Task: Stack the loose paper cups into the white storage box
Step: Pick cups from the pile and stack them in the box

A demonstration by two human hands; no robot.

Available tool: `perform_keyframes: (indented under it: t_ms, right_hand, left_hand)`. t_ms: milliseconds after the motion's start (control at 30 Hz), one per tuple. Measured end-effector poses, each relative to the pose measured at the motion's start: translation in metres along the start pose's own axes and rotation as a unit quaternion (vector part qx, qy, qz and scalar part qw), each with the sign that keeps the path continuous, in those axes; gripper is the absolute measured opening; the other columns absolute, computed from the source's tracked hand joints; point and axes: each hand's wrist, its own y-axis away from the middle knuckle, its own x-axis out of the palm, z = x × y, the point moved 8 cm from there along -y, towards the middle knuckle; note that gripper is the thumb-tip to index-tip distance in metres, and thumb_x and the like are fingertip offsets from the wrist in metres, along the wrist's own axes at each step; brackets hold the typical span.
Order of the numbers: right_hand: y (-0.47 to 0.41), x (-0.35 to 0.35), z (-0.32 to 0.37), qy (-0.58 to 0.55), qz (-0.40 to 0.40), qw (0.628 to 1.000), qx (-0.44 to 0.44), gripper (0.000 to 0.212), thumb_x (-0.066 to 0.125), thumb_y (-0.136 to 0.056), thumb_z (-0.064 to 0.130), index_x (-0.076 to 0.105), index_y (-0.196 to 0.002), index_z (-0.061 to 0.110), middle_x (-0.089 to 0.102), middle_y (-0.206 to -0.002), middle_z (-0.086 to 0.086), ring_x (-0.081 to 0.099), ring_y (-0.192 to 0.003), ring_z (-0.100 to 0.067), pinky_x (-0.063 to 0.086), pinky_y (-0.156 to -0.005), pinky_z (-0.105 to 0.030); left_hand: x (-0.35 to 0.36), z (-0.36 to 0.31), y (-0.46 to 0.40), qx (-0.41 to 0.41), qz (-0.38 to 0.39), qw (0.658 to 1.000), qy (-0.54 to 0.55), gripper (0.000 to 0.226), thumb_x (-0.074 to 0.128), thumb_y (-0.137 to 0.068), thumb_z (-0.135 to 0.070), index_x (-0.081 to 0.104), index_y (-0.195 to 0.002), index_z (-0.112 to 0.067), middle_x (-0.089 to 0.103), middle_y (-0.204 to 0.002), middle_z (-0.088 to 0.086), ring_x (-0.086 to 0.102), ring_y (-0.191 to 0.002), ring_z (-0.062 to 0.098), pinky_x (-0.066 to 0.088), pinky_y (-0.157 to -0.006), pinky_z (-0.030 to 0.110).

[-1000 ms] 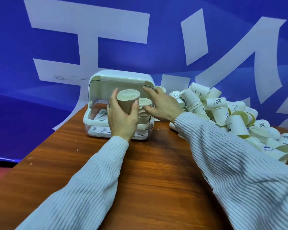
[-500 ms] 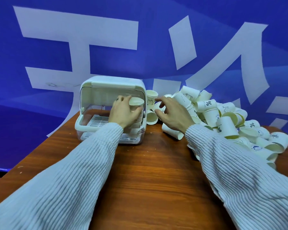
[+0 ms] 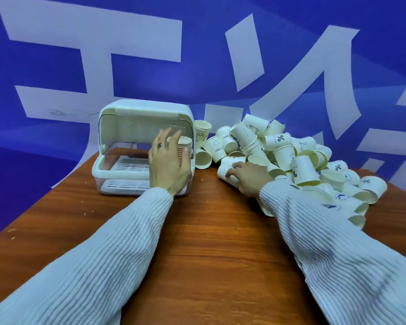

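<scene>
The white storage box stands at the table's far left with its lid swung up. A stack of paper cups stands upright inside it at the right end. My left hand is in front of that stack, its fingers straight and spread and its thumb against the stack's right side. A heap of loose paper cups covers the far right of the table. My right hand lies at the heap's near left edge, fingers curled over a cup lying on its side.
The brown wooden table stretches toward me between my two sleeves. A blue banner with large white characters hangs right behind the box and the heap. The table's left edge runs diagonally just left of the box.
My left hand has lowered its cup onto the stack in the box and loosened its fingers. My right hand has moved from the box to the heap and closed on a lying cup.
</scene>
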Motion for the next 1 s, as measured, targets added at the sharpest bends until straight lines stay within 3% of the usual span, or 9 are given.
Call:
perform_keyframes:
  t_ms: [100,267,367,467,567,667,733,833,1000]
  right_hand:
    - [-0.001,-0.001,-0.004,-0.010,-0.043,0.999,0.019,0.036,0.063,-0.095,0.041,0.052,-0.128,0.029,0.056,-0.138,-0.005,0.053,-0.123,-0.030,0.047,-0.096,-0.044]
    - [0.005,-0.014,-0.010,-0.126,-0.109,0.984,0.069,0.047,0.059,-0.088,0.052,0.052,-0.125,0.023,0.065,-0.120,-0.007,0.062,-0.108,-0.033,0.049,-0.086,-0.043]
    - [0.012,-0.026,-0.015,-0.379,-0.129,0.913,0.083,0.042,0.073,-0.081,0.039,0.063,-0.118,0.022,0.071,-0.116,-0.001,0.068,-0.103,-0.024,0.055,-0.089,-0.039]
    - [0.020,-0.026,0.007,-0.584,-0.027,0.810,0.035,0.015,0.068,-0.096,0.017,0.070,-0.109,0.010,0.072,-0.094,-0.004,0.068,-0.087,-0.017,0.058,-0.077,-0.031]
    - [0.040,-0.028,0.032,-0.639,0.071,0.766,0.000,0.019,0.054,-0.106,0.024,0.069,-0.102,0.013,0.065,-0.078,0.000,0.062,-0.071,-0.013,0.055,-0.066,-0.026]
    - [0.051,-0.035,0.011,-0.597,0.044,0.800,0.038,0.026,0.047,-0.108,0.026,0.070,-0.105,0.013,0.072,-0.089,-0.004,0.067,-0.074,-0.014,0.054,-0.073,-0.029]
    - [0.059,-0.044,-0.008,-0.491,0.006,0.871,0.031,0.021,0.051,-0.102,0.010,0.071,-0.108,0.015,0.073,-0.103,-0.007,0.065,-0.080,-0.013,0.051,-0.075,-0.028]
    - [0.074,-0.048,-0.021,-0.272,0.001,0.962,-0.004,0.035,0.054,-0.092,0.004,0.072,-0.116,0.023,0.069,-0.119,0.003,0.060,-0.106,-0.012,0.046,-0.096,-0.028]
    - [0.085,-0.033,-0.035,-0.052,0.039,0.998,-0.012,0.045,0.063,-0.092,0.019,0.059,-0.134,0.033,0.056,-0.139,0.006,0.056,-0.124,-0.021,0.049,-0.092,-0.036]
  left_hand:
    - [0.010,-0.025,0.032,0.074,-0.020,0.995,0.071,0.046,0.057,-0.092,-0.020,0.054,-0.137,-0.013,0.049,-0.145,0.007,0.041,-0.139,0.027,0.032,-0.118,0.042]
    - [0.047,-0.034,0.072,0.132,0.097,0.984,0.075,0.053,0.062,-0.090,-0.019,0.051,-0.141,-0.014,0.046,-0.147,0.005,0.040,-0.141,0.025,0.035,-0.116,0.047]
    - [0.057,-0.037,0.076,0.164,0.143,0.976,0.028,0.070,0.067,-0.087,-0.025,0.039,-0.151,-0.021,0.037,-0.155,0.004,0.030,-0.148,0.027,0.031,-0.120,0.048]
    - [0.063,-0.044,0.078,0.199,0.169,0.964,-0.055,0.096,0.072,-0.081,-0.029,0.018,-0.161,-0.027,0.028,-0.164,0.003,0.016,-0.155,0.026,0.018,-0.125,0.047]
    - [0.063,-0.047,0.077,0.218,0.174,0.954,-0.112,0.110,0.077,-0.074,-0.028,0.011,-0.163,-0.023,0.045,-0.151,0.004,0.036,-0.144,0.026,0.015,-0.125,0.048]
    - [0.060,-0.046,0.078,0.200,0.182,0.959,-0.079,0.106,0.079,-0.072,-0.033,0.020,-0.160,-0.020,0.053,-0.140,0.011,0.051,-0.129,0.032,0.031,-0.118,0.048]
    - [0.057,-0.047,0.081,0.157,0.203,0.966,-0.015,0.101,0.079,-0.075,-0.036,0.022,-0.158,-0.022,0.052,-0.141,0.013,0.054,-0.126,0.036,0.044,-0.106,0.050]
    - [0.050,-0.050,0.083,0.104,0.204,0.973,0.033,0.093,0.076,-0.082,-0.051,0.024,-0.154,-0.024,0.060,-0.135,0.015,0.061,-0.117,0.039,0.052,-0.093,0.050]
    - [0.051,-0.049,0.085,0.085,0.215,0.972,0.048,0.082,0.050,-0.087,-0.075,0.027,-0.149,-0.027,0.065,-0.122,0.016,0.063,-0.108,0.040,0.049,-0.091,0.047]
